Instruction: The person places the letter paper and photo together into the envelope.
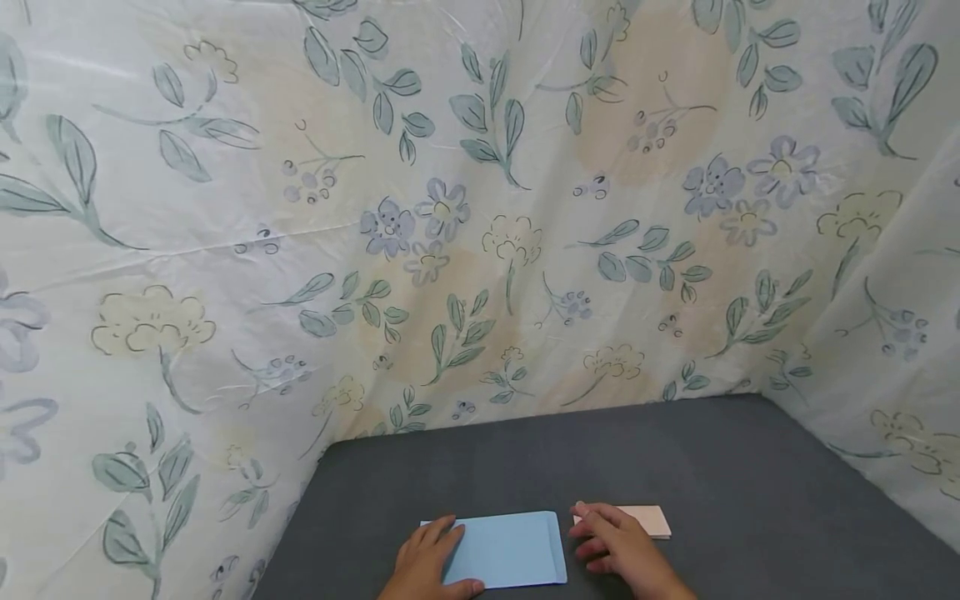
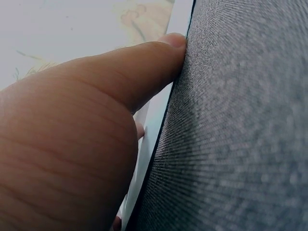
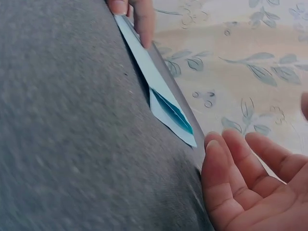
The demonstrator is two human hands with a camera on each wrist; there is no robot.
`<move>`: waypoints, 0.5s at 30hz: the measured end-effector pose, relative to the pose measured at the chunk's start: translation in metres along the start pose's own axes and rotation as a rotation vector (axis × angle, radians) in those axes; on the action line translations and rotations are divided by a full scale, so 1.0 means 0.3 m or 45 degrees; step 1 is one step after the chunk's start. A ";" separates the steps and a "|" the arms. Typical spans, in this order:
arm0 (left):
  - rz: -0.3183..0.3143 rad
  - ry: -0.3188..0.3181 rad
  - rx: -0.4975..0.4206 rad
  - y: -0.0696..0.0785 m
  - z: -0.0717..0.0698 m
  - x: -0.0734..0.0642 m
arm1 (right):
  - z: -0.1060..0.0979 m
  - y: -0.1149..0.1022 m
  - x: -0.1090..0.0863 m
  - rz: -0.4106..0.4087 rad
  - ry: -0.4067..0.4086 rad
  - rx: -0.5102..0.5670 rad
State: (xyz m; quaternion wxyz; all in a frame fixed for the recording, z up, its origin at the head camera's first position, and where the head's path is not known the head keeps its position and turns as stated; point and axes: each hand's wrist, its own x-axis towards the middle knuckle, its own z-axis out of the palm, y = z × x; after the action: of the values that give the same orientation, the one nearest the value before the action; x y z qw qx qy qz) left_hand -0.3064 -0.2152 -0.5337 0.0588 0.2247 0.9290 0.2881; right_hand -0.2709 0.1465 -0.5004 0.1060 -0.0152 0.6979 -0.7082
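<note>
A light blue envelope [image 1: 510, 550] lies flat on the dark cloth. My left hand [image 1: 431, 560] rests on its left end, fingers spread over the top, thumb at the near edge. In the left wrist view the thumb [image 2: 149, 62] presses along the envelope's edge. Seen from the right wrist, the flap end of the envelope [image 3: 139, 55] gapes a little and shows a darker blue inside. My right hand [image 1: 618, 546] hovers just right of that end with fingers loosely bent and nothing in them. It partly covers a folded peach paper [image 1: 651, 521].
Dark grey cloth [image 1: 480, 467] covers the table. A floral curtain [image 1: 525, 358] hangs behind it and along both sides.
</note>
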 end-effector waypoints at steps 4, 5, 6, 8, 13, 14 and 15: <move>0.011 0.005 0.008 -0.003 0.007 -0.002 | -0.029 -0.006 -0.009 -0.006 -0.035 0.047; 0.012 0.005 0.007 -0.004 0.009 -0.003 | -0.036 -0.008 -0.011 -0.001 -0.040 0.056; 0.014 0.007 0.005 -0.006 0.010 -0.004 | -0.044 -0.011 -0.014 0.001 -0.044 0.062; 0.017 0.010 0.005 -0.007 0.012 -0.006 | -0.061 -0.017 -0.019 -0.001 -0.029 0.060; 0.023 0.023 0.019 0.002 0.012 -0.012 | -0.095 -0.029 -0.021 0.022 0.079 0.028; 0.024 0.025 0.019 0.005 0.012 -0.013 | -0.100 -0.031 -0.021 0.030 0.101 0.027; 0.024 0.028 0.019 0.007 0.012 -0.014 | -0.105 -0.033 -0.021 0.035 0.121 0.026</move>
State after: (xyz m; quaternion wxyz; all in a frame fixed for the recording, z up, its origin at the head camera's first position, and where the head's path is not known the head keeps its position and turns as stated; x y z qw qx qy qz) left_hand -0.3009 -0.2138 -0.5355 0.0441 0.2306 0.9296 0.2841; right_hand -0.2715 0.1786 -0.4907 0.0826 0.0292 0.6949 -0.7138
